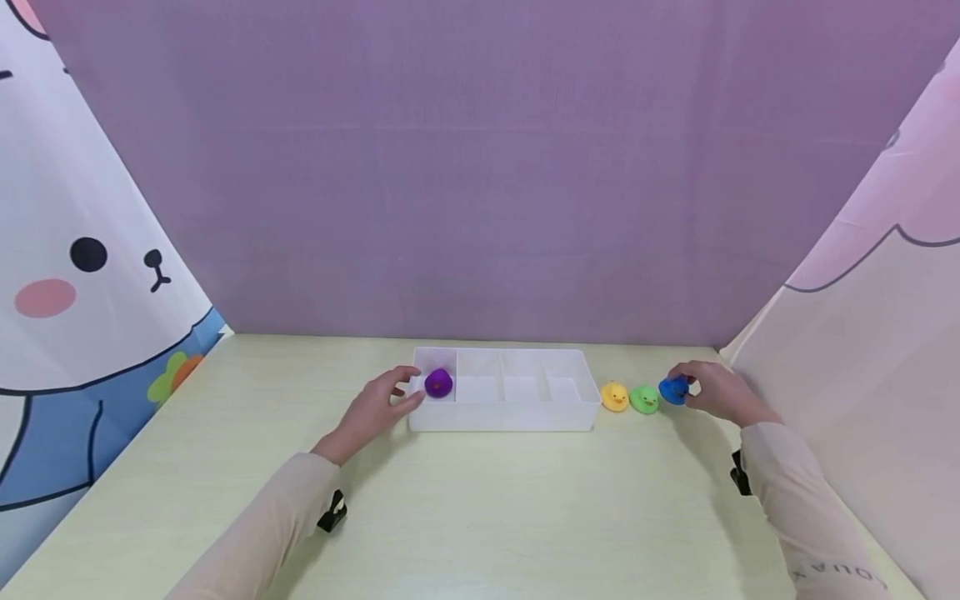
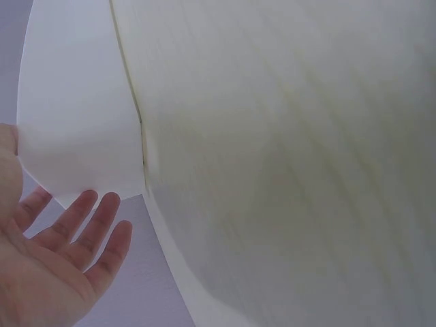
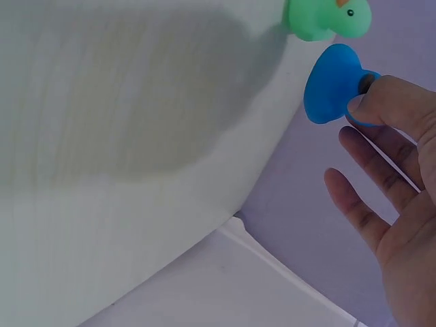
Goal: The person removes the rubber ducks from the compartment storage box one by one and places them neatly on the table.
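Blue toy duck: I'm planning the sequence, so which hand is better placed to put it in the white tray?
Likely the right: the right hand pinches the blue toy duck, beyond the right end of the white tray. The left hand is at the opposite end.

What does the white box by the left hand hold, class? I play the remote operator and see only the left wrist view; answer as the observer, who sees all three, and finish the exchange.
Observer: In the head view, a purple toy sits in the leftmost compartment of the white box.
Operator: And the right hand, what is it doing?
Observer: It holds a blue duck, as the right wrist view shows.
Operator: Is anything between that duck and the box?
Observer: Yes, the head view shows a yellow duck and a green duck there, the yellow one nearer the box.
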Motion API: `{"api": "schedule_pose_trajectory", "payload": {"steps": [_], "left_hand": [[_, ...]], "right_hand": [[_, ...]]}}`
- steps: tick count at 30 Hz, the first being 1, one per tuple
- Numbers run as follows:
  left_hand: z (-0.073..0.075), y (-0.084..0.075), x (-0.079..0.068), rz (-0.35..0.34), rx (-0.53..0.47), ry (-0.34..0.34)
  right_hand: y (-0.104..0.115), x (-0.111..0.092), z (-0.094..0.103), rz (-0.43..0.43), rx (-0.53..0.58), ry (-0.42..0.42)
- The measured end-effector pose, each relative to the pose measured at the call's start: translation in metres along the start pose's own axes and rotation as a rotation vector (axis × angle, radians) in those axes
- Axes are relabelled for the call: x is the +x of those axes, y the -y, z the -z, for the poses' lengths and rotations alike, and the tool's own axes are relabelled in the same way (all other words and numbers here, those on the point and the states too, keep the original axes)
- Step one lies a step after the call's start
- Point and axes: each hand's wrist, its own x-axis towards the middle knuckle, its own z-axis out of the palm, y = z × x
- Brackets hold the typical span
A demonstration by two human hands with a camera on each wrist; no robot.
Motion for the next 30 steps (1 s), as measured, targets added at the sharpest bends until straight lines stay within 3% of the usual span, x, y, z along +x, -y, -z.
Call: {"api": "schedule_pose_trajectory", "payload": {"steps": [12,30], "left_hand": [[-0.001,0.001,0.0,0.004,-0.003,-0.006],[0.0,0.0,0.0,-0.005,0.006,-0.003]], "right_hand": [[-0.002,-0.005,-0.017,-0.048,0.04,0.043],[-0.011,-0.008,-0.025,-0.088,0.047,0.042]]}}
